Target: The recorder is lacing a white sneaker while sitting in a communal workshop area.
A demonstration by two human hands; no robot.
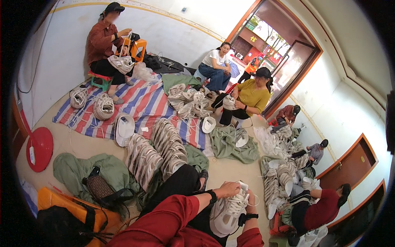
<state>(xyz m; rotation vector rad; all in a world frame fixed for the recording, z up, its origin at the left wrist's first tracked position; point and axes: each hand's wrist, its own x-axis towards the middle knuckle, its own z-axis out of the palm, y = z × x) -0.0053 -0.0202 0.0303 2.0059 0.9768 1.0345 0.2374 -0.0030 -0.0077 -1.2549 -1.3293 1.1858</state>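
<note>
A white and beige shoe [225, 215] with laces threaded through its front rests in my lap, its toe toward me. My left hand [227, 189] is closed at the top of the shoe, beside its tongue [243, 186]; what exactly its fingertips pinch is hidden. My right hand [250, 200] wraps around the right side of the shoe's opening. A loop of white shoelace [257, 201] curves out next to the right fingers. Dark bands circle both wrists.
Rows of similar shoes [142, 160] lie ahead of my legs, on green cloth [94, 171]. Beyond is a striped sheet [142, 103]. An orange stool [66, 206] stands at left, near a red round base [40, 149]. Several people sit around; one in red [323, 210] is at right beside more shoes [284, 177].
</note>
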